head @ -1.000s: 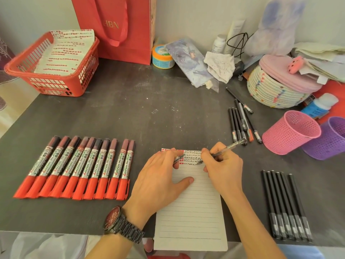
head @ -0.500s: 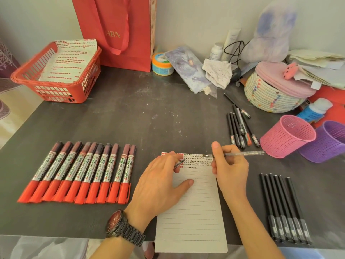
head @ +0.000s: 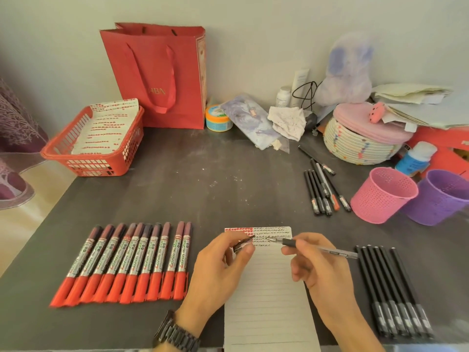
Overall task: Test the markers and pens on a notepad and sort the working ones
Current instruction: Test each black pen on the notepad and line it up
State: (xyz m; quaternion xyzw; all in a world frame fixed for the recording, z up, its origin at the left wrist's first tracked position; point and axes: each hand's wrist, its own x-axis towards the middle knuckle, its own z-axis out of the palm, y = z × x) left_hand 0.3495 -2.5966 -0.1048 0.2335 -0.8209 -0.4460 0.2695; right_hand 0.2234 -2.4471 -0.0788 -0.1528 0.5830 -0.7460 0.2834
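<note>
Across most of the frame runs the dark table (head: 203, 194), with more of the wall above it in view than half a second ago. At the upper left stand a red paper bag (head: 157, 80) and, beside it, a red basket (head: 101, 166) holding marked sheets. At lower left the red markers (head: 132, 262) lie side by side in a row, caps toward the bottom edge. The notepad (head: 269, 301) lies at lower centre, its top lines filled with red and black test marks. A row of black pens (head: 390, 293) lies at lower right, and a looser group of black pens (head: 321, 191) sits right of centre, near a pink cup (head: 380, 196) and a purple cup (head: 439, 201).

The left hand (head: 218, 270), which lay flat on the notepad before, is now raised off the page with its fingers curled, pinching a dark cap (head: 242, 244) over the pad's top left. The right hand (head: 322, 273) grips the pen (head: 317, 247) by its barrel. The pen was level over the pad's top edge; now its tip points left at the cap, just apart from it, above the marked lines.
</note>
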